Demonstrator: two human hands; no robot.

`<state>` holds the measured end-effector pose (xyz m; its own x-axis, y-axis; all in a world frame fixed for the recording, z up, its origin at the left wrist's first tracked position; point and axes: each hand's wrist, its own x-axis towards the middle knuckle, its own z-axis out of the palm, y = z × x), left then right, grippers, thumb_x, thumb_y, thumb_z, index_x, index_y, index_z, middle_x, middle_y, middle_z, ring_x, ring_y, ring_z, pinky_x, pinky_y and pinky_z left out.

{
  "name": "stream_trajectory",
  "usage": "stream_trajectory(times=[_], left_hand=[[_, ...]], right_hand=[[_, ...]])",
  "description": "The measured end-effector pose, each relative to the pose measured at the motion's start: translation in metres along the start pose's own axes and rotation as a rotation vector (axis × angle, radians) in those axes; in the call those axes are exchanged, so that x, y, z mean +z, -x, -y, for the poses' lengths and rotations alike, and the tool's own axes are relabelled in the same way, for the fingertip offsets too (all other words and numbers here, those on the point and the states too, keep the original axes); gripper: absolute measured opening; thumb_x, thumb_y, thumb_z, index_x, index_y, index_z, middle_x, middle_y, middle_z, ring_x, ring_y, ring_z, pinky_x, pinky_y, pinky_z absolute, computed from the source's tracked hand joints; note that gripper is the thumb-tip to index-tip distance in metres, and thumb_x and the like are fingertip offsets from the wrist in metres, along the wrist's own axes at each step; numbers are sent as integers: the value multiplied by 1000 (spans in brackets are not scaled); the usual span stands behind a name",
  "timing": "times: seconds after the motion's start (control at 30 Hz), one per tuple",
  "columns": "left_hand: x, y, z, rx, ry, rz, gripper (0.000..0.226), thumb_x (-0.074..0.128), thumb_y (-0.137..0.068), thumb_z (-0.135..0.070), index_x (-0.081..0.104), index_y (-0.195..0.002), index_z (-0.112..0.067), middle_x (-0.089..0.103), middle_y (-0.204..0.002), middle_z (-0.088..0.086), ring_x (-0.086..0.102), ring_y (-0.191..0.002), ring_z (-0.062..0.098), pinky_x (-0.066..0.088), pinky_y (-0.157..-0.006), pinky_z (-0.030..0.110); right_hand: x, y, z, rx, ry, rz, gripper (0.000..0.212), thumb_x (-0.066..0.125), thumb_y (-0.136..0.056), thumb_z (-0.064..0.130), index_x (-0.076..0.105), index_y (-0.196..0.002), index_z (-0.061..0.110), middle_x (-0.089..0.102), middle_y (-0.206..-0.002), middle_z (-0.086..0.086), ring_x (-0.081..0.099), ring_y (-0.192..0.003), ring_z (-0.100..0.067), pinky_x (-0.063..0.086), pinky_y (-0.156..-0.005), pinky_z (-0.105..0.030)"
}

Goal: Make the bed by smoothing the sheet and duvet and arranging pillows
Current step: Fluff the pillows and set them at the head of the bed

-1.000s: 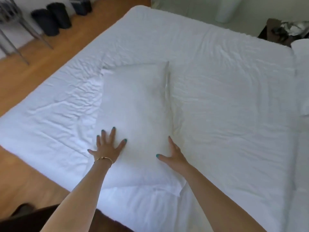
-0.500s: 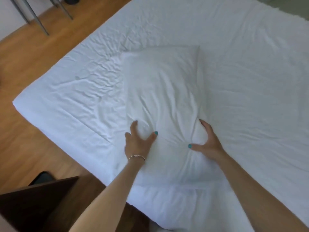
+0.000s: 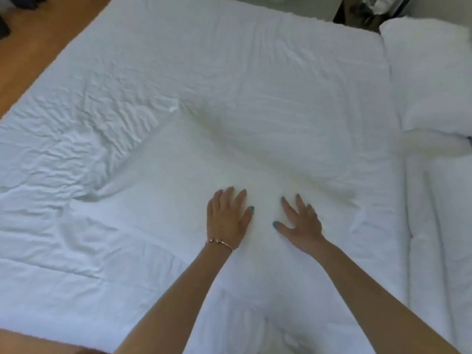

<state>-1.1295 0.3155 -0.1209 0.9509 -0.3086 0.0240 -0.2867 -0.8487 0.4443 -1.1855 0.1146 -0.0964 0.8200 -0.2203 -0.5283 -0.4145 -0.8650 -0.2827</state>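
Two flat palms now on the pillow (image 3: 204,180): left hand (image 3: 227,218) and right hand (image 3: 300,223) sit side by side, fingers straight and spread, pressing down, holding nothing. Half a second ago both were curled into the pillow, bunching the cloth between them; a second ago they lay wider apart on it. So grab-and-shift looks over and this reads as patting flat.

Pillow extends away from the fingertips and out to the left of the left hand, its far corner up-left of both palms. It lies on the sheet (image 3: 76,139), which is heavily rippled left of the left hand and smoother beyond the fingertips. My read: pillow roughly placed, sheet wrinkles not dealt with.

Right of the right hand, well apart, a rolled or folded white bulk runs along the frame edge, likely the duvet (image 3: 434,226); above it is a second white mass (image 3: 424,72), possibly another pillow, can't confirm.

Hard to make out:
- pillow edge on the right-hand side, white on white, washed out
- pillow's near end, covered by both forearms
- dark clutter (image 3: 370,8) at the top edge, cropped
- bracelet (image 3: 219,242) on left wrist is clear; fingertips slightly blurred
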Motion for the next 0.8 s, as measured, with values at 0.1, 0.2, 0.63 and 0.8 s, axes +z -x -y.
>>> stream_trajectory(times=[0.1,0.2,0.63,0.8], left_hand=[[4,-45,14,262,-235,312,62,6,-93,-60,14,-151,-40,5,-163,-2,-4,-149,22,-4,-119,42],[1,-63,51,238,-393,335,62,8,-92,-68,-6,-149,-48,-14,-161,-7,-16,-147,15,-13,-116,50],[-74,-163,204,-714,43,394,137,70,-41,-86,-15,-143,-52,18,-157,9,23,-142,35,24,-114,52],[-64,-164,218,-802,209,265,142,79,-34,-80,7,-149,-34,34,-150,4,35,-137,33,27,-114,49]], right_hand=[[24,-6,35,-282,-22,-296,57,39,-96,48,24,-150,40,8,-162,10,4,-149,-16,6,-120,-40],[48,-3,15,-226,118,-290,57,21,-97,60,11,-151,46,1,-161,15,-1,-150,-15,4,-121,-44],[62,40,-61,710,-799,-242,116,76,-64,66,-15,-135,67,2,-159,-12,18,-143,-36,31,-107,-54],[64,36,-60,747,-905,-300,116,80,-63,60,-8,-138,63,30,-144,-18,42,-125,-36,40,-95,-44]])
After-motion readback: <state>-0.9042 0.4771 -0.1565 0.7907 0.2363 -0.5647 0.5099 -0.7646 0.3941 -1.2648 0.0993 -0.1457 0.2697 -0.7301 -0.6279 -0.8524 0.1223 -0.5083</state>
